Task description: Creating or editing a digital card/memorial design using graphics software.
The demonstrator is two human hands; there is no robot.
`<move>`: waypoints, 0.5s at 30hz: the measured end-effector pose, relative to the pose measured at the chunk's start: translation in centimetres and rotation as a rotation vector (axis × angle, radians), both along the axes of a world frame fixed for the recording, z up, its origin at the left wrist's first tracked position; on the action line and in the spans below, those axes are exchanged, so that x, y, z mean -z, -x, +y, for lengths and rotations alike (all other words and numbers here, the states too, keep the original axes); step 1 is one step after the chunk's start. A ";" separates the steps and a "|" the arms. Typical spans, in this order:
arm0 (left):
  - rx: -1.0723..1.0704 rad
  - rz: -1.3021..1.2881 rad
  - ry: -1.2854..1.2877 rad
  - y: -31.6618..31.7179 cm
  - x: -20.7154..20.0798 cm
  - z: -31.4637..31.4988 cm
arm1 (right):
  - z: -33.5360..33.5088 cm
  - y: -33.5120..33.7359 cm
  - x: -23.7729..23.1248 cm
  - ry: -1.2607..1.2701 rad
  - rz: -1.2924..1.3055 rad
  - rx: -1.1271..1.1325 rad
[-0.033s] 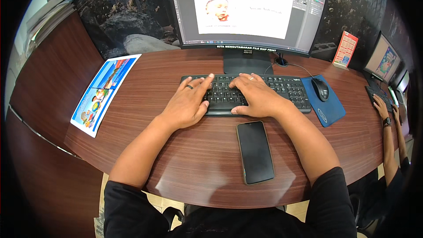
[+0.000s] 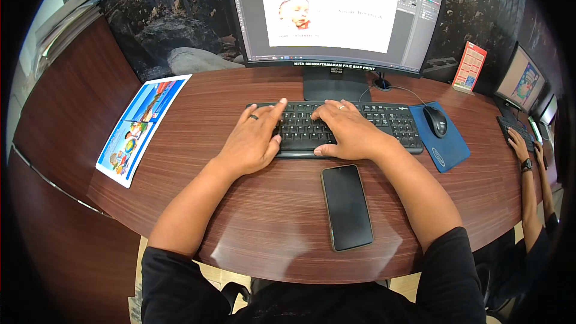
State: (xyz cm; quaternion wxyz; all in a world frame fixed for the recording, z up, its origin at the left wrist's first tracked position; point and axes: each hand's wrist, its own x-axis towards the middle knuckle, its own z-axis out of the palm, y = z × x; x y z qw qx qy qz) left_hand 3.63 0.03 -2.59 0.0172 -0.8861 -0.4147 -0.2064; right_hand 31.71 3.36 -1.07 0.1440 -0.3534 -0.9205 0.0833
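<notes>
Both hands rest over a black keyboard on the wooden desk. My left hand, with a dark ring, covers the left end of the keys, its index finger stretched out and its thumb by the front edge. My right hand, wearing a light ring, lies over the middle keys with its fingers spread and curved and its thumb near the space bar. Neither hand holds anything. Behind the keyboard a curved monitor shows an editing window with a baby picture and text on a white page.
Before the keyboard lies a dark smartphone. A black mouse sits on a blue mouse pad. Printed sheets lie at left beside a wooden partition. A red desk calendar stands at right, near another person's hands.
My left hand has shifted very slightly to the left over the keys. My right hand stays in nearly the same place.
</notes>
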 end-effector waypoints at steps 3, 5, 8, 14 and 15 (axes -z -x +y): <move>-0.087 -0.030 0.052 0.1 -0.2 0.1 | 0.1 -0.1 0.6 -0.082 0.046 0.003; -0.063 -0.046 0.007 -0.1 -0.1 0.2 | 0.1 -0.1 0.5 -0.073 0.042 0.015; 0.001 0.011 -0.012 -0.1 0.2 0.3 | 0.2 -0.4 0.3 -0.089 0.030 0.014; -0.029 -0.018 -0.098 1.8 -0.4 0.4 | 0.3 -0.9 -1.4 0.038 0.107 -0.037; -0.027 -0.022 -0.100 1.9 -0.6 0.5 | 0.4 -1.0 -1.3 0.036 0.104 -0.035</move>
